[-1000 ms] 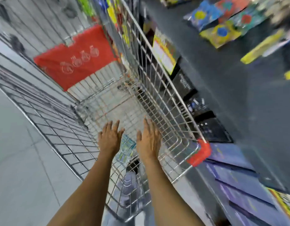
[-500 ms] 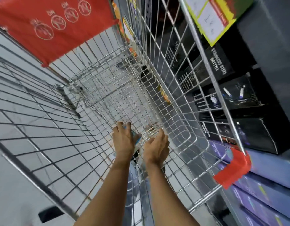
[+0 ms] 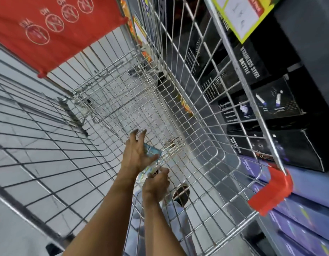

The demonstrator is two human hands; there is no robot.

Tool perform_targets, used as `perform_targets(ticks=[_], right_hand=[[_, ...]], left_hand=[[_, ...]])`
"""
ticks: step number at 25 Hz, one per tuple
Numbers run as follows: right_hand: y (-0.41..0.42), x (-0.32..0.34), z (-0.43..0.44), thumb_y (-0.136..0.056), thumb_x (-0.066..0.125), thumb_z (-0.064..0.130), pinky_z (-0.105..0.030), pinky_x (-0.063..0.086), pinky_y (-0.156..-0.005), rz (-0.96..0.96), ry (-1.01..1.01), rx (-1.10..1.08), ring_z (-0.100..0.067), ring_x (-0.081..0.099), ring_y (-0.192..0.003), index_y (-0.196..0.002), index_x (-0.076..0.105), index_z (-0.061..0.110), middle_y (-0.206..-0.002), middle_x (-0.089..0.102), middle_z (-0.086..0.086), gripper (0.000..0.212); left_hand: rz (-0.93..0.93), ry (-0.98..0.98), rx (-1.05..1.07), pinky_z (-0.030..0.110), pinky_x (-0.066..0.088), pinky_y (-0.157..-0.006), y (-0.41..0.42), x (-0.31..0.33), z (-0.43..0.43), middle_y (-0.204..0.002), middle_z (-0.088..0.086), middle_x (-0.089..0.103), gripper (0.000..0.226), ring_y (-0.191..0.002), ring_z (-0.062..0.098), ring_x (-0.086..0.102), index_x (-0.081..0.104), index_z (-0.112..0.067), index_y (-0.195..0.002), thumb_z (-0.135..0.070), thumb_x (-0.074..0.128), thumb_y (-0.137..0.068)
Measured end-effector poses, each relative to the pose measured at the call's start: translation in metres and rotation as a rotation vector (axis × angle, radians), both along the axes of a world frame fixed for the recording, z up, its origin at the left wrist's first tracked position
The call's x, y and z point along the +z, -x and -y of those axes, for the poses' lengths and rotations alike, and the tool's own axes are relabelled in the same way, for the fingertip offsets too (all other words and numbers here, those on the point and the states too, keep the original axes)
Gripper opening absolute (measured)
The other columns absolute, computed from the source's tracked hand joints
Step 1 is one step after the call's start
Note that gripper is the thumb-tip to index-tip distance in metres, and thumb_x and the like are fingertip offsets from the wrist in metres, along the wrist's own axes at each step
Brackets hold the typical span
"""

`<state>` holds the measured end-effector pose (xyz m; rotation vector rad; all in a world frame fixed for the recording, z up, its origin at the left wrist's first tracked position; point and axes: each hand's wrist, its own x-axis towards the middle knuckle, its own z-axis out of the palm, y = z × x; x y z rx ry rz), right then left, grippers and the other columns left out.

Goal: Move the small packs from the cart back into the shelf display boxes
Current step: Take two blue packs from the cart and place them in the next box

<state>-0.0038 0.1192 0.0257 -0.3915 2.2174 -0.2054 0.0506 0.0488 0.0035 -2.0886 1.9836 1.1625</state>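
Both of my hands reach down into the wire cart (image 3: 132,108), close to its floor at the near end. A small light-blue pack (image 3: 152,152) lies against the palm of my left hand (image 3: 136,154), whose fingers are spread while the thumb crosses the pack's lower edge. More shiny wrapping (image 3: 143,176) shows between the two hands. My right hand (image 3: 156,184) is curled, its fingertips pinching the near end of that wrapping. How many packs are held I cannot tell. No shelf display boxes for the packs are in view.
The cart's right wall (image 3: 206,89) stands close to a dark shelf holding black stainless steel bottle boxes (image 3: 252,63) and purple boxes (image 3: 298,218). A red seat flap (image 3: 49,34) hangs at the far end, a red corner bumper (image 3: 270,193) at the near right.
Both hands went down from above the cart to its floor and closed on the light-blue pack. The left hand's fingers have since spread, and the right hand has drawn back a little.
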Motion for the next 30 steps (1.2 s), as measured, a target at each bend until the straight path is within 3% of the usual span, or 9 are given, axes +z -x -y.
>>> perform_targets(ticks=[3,8,10,12,16,19,22,27,30], right_hand=[[0.005,0.003,0.003,-0.090,0.053,0.007,-0.039,0.049,-0.073,0.020,0.054,0.001,-0.033,0.062,-0.100,-0.108,0.047,0.008,-0.110,0.066,-0.018,0.020],[0.054,-0.002,0.038,-0.087,0.054,0.002,-0.033,0.052,-0.061,-0.147,0.170,0.134,-0.029,0.062,-0.090,-0.104,0.052,0.006,-0.107,0.066,-0.017,0.017],[0.073,-0.006,0.053,-0.088,0.052,0.002,-0.038,0.055,-0.070,-0.220,0.225,0.101,-0.029,0.060,-0.092,-0.104,0.053,0.007,-0.107,0.065,-0.017,0.017],[0.078,-0.008,0.057,-0.088,0.055,0.006,-0.039,0.051,-0.080,-0.292,0.266,0.159,-0.027,0.056,-0.101,-0.112,0.055,0.010,-0.116,0.062,-0.014,0.024],[0.059,-0.013,0.035,-0.089,0.059,0.033,-0.046,0.037,-0.105,-0.261,0.175,0.681,-0.028,0.031,-0.135,-0.136,0.041,0.025,-0.152,0.029,-0.009,0.051],[0.055,-0.021,0.026,-0.090,0.058,0.033,-0.053,0.028,-0.111,-0.263,0.142,0.803,-0.032,0.012,-0.143,-0.142,0.027,0.028,-0.158,0.008,-0.011,0.060],[0.061,-0.024,0.031,-0.089,0.060,0.032,-0.053,0.035,-0.107,-0.286,0.148,0.768,-0.033,0.015,-0.142,-0.144,0.022,0.027,-0.157,0.009,-0.014,0.066],[0.067,-0.019,0.043,-0.089,0.058,0.034,-0.040,0.052,-0.086,-0.342,0.187,0.696,-0.029,0.038,-0.126,-0.143,0.025,0.028,-0.150,0.026,-0.015,0.063],[0.068,-0.009,0.052,-0.088,0.060,0.034,-0.041,0.054,-0.085,-0.342,0.251,0.659,-0.030,0.040,-0.125,-0.142,0.027,0.026,-0.148,0.030,-0.014,0.063]], left_hand=[[0.071,0.069,-0.181,0.055,0.043,-0.099,0.009,0.001,0.009,-0.151,0.023,0.016,0.098,-0.122,0.043,0.041,0.022,-0.014,-0.143,-0.040,0.076,-0.066],[0.064,0.047,-0.198,0.057,0.033,-0.108,-0.016,-0.006,0.042,-0.151,0.023,0.016,0.097,-0.130,0.042,0.036,0.020,-0.014,-0.144,-0.030,0.078,-0.068],[-0.005,0.027,-0.236,0.059,0.033,-0.108,-0.024,-0.007,0.045,-0.150,0.023,0.018,0.093,-0.131,0.043,0.036,0.022,-0.013,-0.144,-0.024,0.078,-0.070],[0.008,0.048,-0.133,0.059,0.031,-0.109,-0.022,-0.006,0.039,-0.151,0.022,0.020,0.087,-0.133,0.042,0.032,0.023,-0.014,-0.143,-0.029,0.073,-0.074],[0.089,0.027,0.335,0.058,0.035,-0.103,0.009,-0.004,0.013,-0.153,0.019,0.017,0.079,-0.139,0.038,0.021,0.021,-0.018,-0.144,-0.047,0.061,-0.082],[0.104,0.023,0.394,0.055,0.039,-0.100,0.023,-0.008,0.004,-0.152,0.023,0.016,0.075,-0.137,0.041,0.021,0.023,-0.020,-0.143,-0.035,0.065,-0.083],[0.102,0.012,0.452,0.052,0.038,-0.104,0.020,-0.010,0.006,-0.152,0.024,0.015,0.080,-0.134,0.043,0.027,0.023,-0.021,-0.144,-0.031,0.070,-0.080],[0.061,0.038,0.498,0.047,0.041,-0.100,0.020,-0.005,0.008,-0.150,0.024,0.021,0.083,-0.131,0.040,0.032,0.021,-0.018,-0.144,-0.021,0.070,-0.078],[0.038,0.031,0.511,0.048,0.043,-0.096,0.021,0.000,0.011,-0.143,0.028,0.030,0.089,-0.127,0.040,0.036,0.016,-0.016,-0.146,-0.015,0.070,-0.074]])
